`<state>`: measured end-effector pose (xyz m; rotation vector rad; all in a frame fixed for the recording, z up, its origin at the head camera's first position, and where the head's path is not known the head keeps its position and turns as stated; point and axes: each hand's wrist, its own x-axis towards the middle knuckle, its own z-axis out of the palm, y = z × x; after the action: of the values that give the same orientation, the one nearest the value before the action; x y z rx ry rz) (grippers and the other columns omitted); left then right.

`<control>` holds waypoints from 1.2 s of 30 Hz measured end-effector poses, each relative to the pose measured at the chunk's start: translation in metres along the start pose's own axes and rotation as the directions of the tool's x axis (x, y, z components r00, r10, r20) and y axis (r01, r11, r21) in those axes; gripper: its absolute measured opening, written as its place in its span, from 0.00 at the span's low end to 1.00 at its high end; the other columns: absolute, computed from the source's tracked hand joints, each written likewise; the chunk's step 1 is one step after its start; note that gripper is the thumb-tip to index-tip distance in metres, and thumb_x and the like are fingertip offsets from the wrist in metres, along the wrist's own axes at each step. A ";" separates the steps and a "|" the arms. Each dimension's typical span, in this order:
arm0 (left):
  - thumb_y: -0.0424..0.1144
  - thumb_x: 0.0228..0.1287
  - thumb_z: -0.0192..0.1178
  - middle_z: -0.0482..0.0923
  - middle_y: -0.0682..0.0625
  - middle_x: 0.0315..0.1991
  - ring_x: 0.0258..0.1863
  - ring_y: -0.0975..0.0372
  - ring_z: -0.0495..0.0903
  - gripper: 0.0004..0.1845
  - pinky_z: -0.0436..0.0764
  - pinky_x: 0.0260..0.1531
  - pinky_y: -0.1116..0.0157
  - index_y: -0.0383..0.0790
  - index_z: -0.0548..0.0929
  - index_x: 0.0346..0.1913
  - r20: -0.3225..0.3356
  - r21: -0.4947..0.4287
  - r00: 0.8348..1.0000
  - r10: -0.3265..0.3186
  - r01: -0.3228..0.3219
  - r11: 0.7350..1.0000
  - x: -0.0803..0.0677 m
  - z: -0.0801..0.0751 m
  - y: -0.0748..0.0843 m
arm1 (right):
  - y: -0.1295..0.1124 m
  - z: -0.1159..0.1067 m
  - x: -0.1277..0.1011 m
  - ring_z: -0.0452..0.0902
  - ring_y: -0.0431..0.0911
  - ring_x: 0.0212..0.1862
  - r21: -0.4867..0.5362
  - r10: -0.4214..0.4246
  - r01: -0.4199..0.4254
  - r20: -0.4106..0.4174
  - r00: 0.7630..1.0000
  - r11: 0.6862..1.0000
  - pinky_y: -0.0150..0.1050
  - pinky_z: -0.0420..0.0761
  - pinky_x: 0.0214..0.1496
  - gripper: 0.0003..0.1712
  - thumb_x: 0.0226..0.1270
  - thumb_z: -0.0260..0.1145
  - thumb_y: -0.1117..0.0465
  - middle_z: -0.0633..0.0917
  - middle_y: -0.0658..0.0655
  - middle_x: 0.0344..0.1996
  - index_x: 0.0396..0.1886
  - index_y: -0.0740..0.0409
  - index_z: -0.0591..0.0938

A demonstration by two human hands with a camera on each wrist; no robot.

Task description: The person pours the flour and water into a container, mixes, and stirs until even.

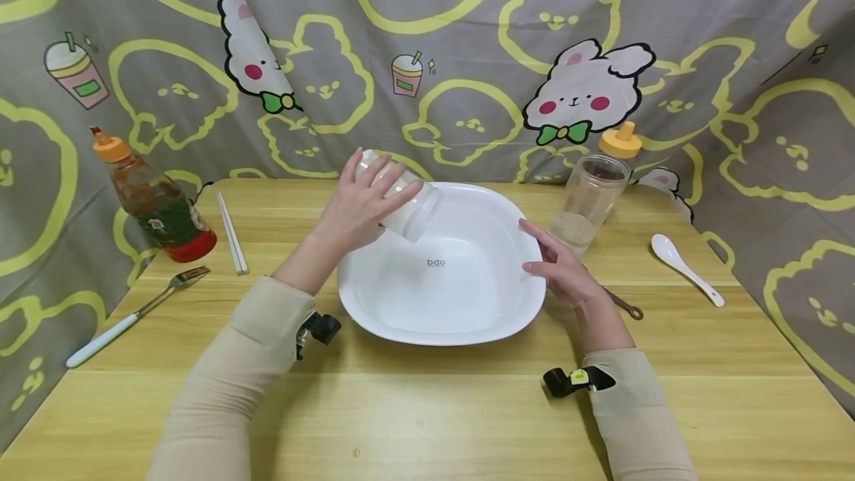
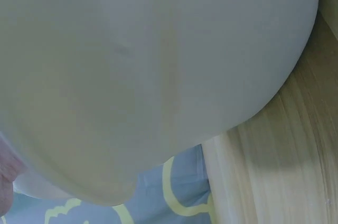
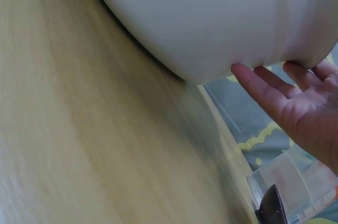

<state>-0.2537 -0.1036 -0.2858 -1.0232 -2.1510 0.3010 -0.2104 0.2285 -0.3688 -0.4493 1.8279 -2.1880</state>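
A clear plastic jar point(image 1: 417, 217) is gripped in my left hand point(image 1: 364, 203), tilted over the left part of a white basin point(image 1: 461, 299) with its mouth pointing down and right. My right hand point(image 1: 561, 269) holds the basin's right side, thumb over the rim; the right wrist view shows its fingers point(image 3: 264, 89) against the outer wall. In the left wrist view the basin's pale outer wall point(image 2: 227, 49) fills most of the picture, and only a sliver of the left hand point(image 2: 6, 174) shows at the edge.
Right of the basin stand another clear jar point(image 1: 588, 206) with some contents and a yellow-capped bottle point(image 1: 621, 141). A white spoon point(image 1: 684, 269) and a brown handle point(image 1: 624, 304) lie nearby. Leftward are a sauce bottle point(image 1: 160, 206), chopsticks point(image 1: 231, 232) and a fork point(image 1: 140, 314).
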 end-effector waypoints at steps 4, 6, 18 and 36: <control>0.37 0.35 0.65 0.62 0.43 0.55 0.57 0.49 0.55 0.40 0.45 0.56 0.46 0.52 0.63 0.58 0.021 0.019 1.000 0.019 -0.020 1.000 0.002 -0.002 0.000 | 0.000 0.000 0.000 0.62 0.50 0.54 0.006 0.000 0.000 0.004 1.000 1.000 0.42 0.76 0.40 0.41 0.53 0.51 0.78 0.47 0.61 0.64 0.66 0.58 0.49; 0.36 0.36 0.65 0.62 0.44 0.55 0.57 0.49 0.55 0.40 0.45 0.56 0.45 0.52 0.63 0.59 0.032 0.023 0.999 0.027 -0.028 0.999 0.003 -0.002 0.000 | 0.000 0.000 0.000 0.62 0.50 0.54 0.010 0.000 0.000 0.005 1.000 1.000 0.42 0.76 0.40 0.41 0.53 0.51 0.78 0.47 0.61 0.64 0.66 0.58 0.49; 0.33 0.39 0.61 0.63 0.44 0.54 0.57 0.48 0.56 0.36 0.45 0.56 0.45 0.52 0.64 0.57 0.004 0.044 0.997 0.078 -0.078 0.996 0.008 -0.003 -0.002 | 0.003 -0.002 0.001 0.64 0.49 0.52 0.032 -0.004 0.003 0.033 0.999 0.999 0.42 0.76 0.39 0.40 0.54 0.50 0.78 0.49 0.63 0.63 0.66 0.56 0.49; 0.31 0.47 0.56 0.61 0.44 0.57 0.59 0.49 0.54 0.33 0.42 0.57 0.46 0.54 0.63 0.59 0.055 0.093 0.988 0.146 -0.151 0.984 0.016 -0.010 -0.002 | 0.004 -0.003 0.001 0.65 0.49 0.51 0.039 -0.003 0.001 0.044 0.999 0.999 0.43 0.77 0.37 0.40 0.55 0.50 0.78 0.49 0.62 0.62 0.66 0.54 0.49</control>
<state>-0.2547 -0.0938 -0.2690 -1.1328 -2.0847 0.5009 -0.2126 0.2301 -0.3735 -0.4878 1.7598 -2.1931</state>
